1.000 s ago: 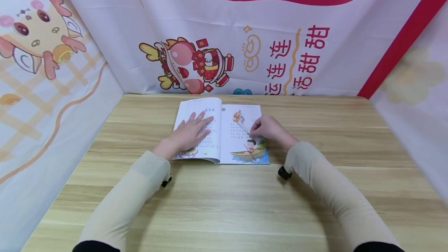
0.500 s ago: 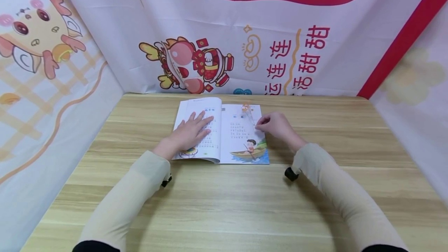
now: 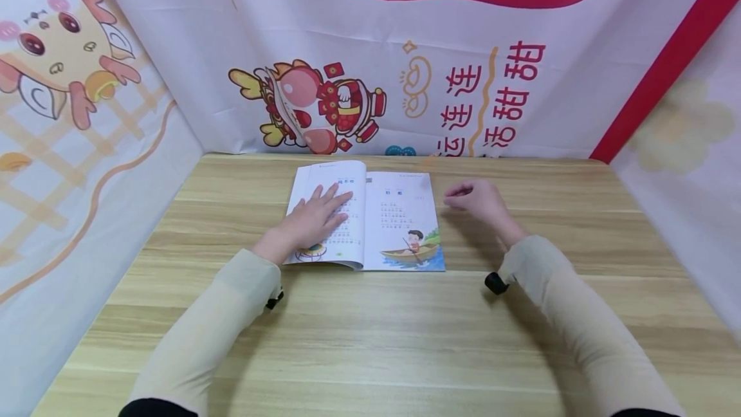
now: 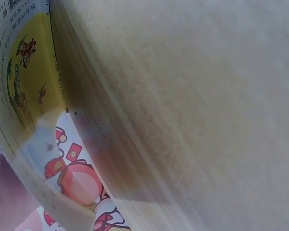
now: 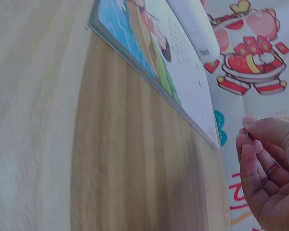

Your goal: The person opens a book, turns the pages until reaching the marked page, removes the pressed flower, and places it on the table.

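Observation:
An open picture book lies on the wooden table, a boy in a boat printed on its right page. My left hand rests spread over the left page. The left wrist view shows the curved page with a yellow picture. Just right of the book, raised above the table, my right hand pinches a slim, stem-like thing with an orange top between thumb and fingers. In the right wrist view only a sliver of it shows at the fingertips.
The wooden table stretches in front of the book and to both sides. Behind it hangs a printed cloth backdrop with red lettering and cartoon figures. More printed cloth closes off the left side.
My right hand has moved right and slightly away, off the right page, carrying the orange-topped thing from over the text. The left hand has stayed on the left page.

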Available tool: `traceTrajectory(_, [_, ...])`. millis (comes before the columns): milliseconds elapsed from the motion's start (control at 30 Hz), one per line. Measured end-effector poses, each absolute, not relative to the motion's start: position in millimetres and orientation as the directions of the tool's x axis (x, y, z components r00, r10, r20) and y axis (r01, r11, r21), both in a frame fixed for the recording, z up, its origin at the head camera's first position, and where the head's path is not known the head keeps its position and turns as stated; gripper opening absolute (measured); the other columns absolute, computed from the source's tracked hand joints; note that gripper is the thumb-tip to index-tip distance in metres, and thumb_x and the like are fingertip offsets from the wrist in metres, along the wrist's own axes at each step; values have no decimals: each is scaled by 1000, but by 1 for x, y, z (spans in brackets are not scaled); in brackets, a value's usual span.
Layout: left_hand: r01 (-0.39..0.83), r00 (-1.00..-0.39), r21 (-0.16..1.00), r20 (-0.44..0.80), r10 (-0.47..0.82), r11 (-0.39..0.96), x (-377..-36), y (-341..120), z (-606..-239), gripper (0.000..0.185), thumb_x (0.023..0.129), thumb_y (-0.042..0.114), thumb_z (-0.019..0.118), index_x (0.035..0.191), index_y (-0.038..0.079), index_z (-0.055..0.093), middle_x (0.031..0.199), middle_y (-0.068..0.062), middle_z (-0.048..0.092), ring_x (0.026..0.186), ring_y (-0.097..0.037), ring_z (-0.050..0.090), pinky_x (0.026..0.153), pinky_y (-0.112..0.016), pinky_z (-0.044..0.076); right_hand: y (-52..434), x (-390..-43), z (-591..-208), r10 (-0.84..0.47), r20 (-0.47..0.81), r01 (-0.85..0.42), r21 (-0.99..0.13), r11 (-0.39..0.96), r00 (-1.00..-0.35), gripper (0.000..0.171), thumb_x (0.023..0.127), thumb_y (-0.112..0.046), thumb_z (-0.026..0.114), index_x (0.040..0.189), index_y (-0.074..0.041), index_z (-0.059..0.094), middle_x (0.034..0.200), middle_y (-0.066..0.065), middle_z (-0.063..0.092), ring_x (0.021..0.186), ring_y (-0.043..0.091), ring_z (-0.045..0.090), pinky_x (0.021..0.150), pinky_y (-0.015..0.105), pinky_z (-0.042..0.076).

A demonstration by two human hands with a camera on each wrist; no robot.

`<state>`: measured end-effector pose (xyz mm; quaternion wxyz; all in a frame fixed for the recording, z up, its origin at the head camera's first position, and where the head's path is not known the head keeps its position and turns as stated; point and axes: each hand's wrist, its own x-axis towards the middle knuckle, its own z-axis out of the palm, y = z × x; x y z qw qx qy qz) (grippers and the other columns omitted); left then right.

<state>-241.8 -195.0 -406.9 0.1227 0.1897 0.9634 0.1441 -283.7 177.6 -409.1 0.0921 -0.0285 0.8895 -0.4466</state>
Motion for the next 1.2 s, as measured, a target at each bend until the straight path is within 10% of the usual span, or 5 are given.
traceTrajectory(833, [320, -894, 349, -198, 403, 881, -243, -195, -405, 61, 109, 52, 35, 165, 31, 22, 172, -5, 3, 156, -36, -3, 119, -68, 6, 239, -295, -421, -34, -119, 82, -838, 539, -992, 38, 98, -14, 71, 130, 6, 66, 132, 24, 64, 78, -8, 62, 73, 12, 53])
traceTrajectory(1200, [319, -893, 351, -200, 403, 880, -243, -195, -405, 62, 109, 52, 35, 165, 31, 22, 172, -5, 2, 156, -36, -3, 120, -67, 5, 243, -293, -427, -43, -142, 88, -797, 598, -989, 33, 95, -12, 75, 122, 8, 71, 99, 9, 78, 71, -1, 64, 66, 15, 53])
